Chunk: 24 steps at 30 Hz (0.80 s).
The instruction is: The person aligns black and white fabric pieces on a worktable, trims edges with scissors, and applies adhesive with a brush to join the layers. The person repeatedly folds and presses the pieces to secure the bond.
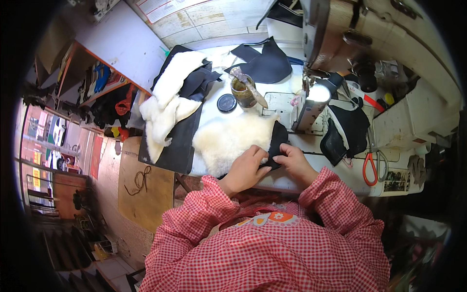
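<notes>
A cream fleece piece point(233, 138) lies at the table's front edge, with a black leather piece point(278, 138) showing along its right side and under its near edge. My left hand point(245, 169) is closed at the fleece's near right corner, thumb toward the fingers, gripping the edge there. Just to its right, my right hand point(296, 164) pinches the black leather's near edge between thumb and fingers. Behind the fleece stands an open glue jar point(242, 92) with a smeared brush point(255, 93) resting across its mouth. The jar's dark lid point(226, 103) lies to its left.
More cream fleece point(168, 109) lies over black leather point(177, 153) at the left. Black pieces point(267, 63) lie at the back. A sewing machine point(316, 97) stands to the right, near a black-and-white shoe upper point(346, 131) and red-handled scissors point(370, 168).
</notes>
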{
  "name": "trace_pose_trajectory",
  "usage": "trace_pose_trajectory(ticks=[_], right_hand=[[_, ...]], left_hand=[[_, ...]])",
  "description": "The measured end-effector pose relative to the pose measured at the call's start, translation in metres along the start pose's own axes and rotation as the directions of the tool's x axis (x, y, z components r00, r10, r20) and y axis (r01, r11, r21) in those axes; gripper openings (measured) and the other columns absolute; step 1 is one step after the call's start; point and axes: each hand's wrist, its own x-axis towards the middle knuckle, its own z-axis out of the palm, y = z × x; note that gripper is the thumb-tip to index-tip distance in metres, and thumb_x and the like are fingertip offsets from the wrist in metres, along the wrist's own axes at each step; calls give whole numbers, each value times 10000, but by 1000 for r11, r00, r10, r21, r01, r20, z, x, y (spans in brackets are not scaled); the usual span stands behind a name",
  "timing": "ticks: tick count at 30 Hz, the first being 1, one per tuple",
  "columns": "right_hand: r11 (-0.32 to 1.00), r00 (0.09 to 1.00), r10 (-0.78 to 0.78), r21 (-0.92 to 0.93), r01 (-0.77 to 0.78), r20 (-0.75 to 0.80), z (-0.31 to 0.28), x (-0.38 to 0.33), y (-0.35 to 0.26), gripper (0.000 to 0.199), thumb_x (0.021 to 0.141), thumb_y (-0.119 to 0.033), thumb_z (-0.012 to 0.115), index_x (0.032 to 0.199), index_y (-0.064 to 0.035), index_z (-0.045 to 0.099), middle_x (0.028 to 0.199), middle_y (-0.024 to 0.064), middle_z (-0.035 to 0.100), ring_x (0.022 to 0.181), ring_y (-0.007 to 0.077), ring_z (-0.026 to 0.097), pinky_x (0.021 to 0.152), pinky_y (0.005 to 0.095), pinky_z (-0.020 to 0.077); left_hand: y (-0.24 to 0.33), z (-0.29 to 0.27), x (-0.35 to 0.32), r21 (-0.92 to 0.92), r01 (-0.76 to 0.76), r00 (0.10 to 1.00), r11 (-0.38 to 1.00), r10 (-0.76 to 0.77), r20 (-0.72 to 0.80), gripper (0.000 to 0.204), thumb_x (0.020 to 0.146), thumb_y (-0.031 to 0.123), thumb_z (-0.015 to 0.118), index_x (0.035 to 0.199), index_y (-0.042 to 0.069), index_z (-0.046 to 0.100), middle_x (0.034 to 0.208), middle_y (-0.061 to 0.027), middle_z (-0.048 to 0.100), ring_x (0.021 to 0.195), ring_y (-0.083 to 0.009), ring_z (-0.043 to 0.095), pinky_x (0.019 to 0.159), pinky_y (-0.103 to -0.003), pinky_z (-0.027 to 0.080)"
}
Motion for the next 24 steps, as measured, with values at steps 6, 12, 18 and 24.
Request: trace_pose_trajectory(ticks=[6, 12, 18, 24], right_hand=[[960, 983, 67, 256, -110, 171, -10, -1, -5, 60, 890, -39, 629, 938, -4, 618, 875, -12, 590, 804, 74, 513, 701, 252, 459], [996, 997, -73, -51, 73, -9, -2, 10, 11, 96, 870, -55, 644, 906, 3, 577, 887, 57, 604, 792, 134, 591, 671, 301, 506], [998, 984, -58, -2, 59, -167, 5, 16, 22, 146, 850, -69, 690, 871, -25, 552, 827, 37, 574, 667, 110, 555, 577, 282, 486], [995, 981, -33, -97, 15, -193, 3, 17, 26, 174, 821, -104, 713, 839, -12, 565, 744, 52, 592, 635, 134, 521, 589, 312, 438]], left_hand=[[8, 26, 1, 191, -40, 967, 981, 86, -239, 510, 718, 184, 804, 1147, 39, 571, 1134, -166, 558, 1036, -370, 572, 876, -435, 500], [-9, 45, -2, 286, -277, 836, 917, 377, -399, 451, 708, 132, 783, 1121, 42, 627, 1188, -165, 587, 1064, -350, 574, 898, -442, 489], [-15, 43, -1, 49, -218, 873, 975, 217, -437, 327, 793, 74, 711, 1108, 34, 633, 1198, -169, 597, 1086, -361, 560, 941, -428, 458], [-18, 33, 12, -43, -6, 850, 999, -18, -526, 272, 830, 101, 687, 1089, 39, 631, 1137, -159, 598, 1083, -352, 539, 938, -415, 430]])
